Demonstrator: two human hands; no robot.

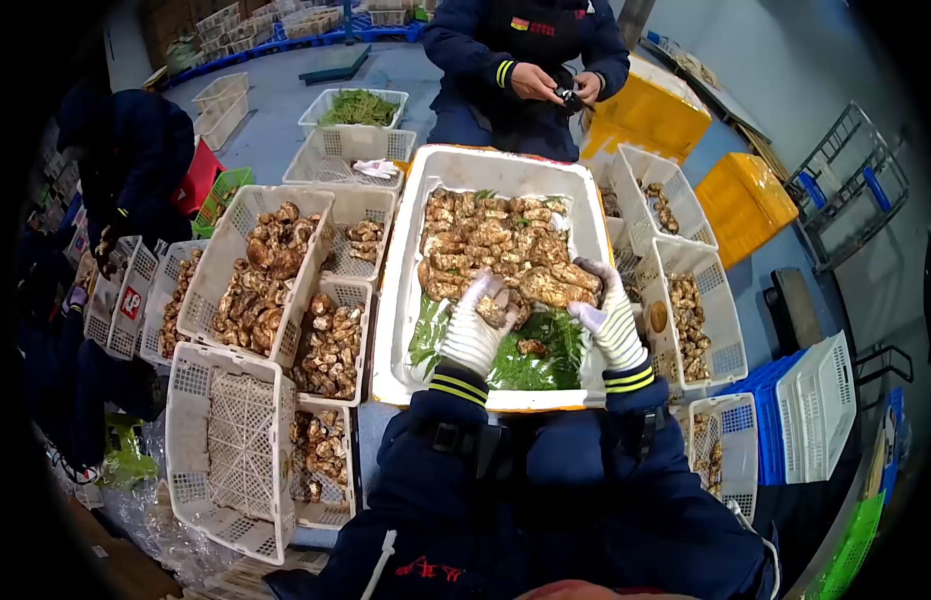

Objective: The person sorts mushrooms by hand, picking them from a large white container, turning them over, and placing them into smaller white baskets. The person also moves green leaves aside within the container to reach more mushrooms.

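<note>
Where the hands work: inside a white foam box (393, 300), directly ahead of the person.
Left hand (473, 335): white knit glove, fingers curled around one mushroom (497, 308), held just above the greenery.
Mushroom look: stubby, brown and knobbly, flecked with earth.
Right hand (610, 322): matching glove, fingers bent onto a long mushroom (555, 287) at the heap's near edge; grip cannot be told.
Heap (490, 240): tan-brown mushrooms filling the box's far half.
Fern leaves (530, 365): green, lining the near half.
Baskets (220, 270): white, left of the box, holding more mushrooms.

A white box (395, 330) is set on the grey floor (275, 110) under the left hand (475, 328) and right hand (611, 322), baskets (230, 450) leftward, yellow crates (745, 200) rightward.
</note>
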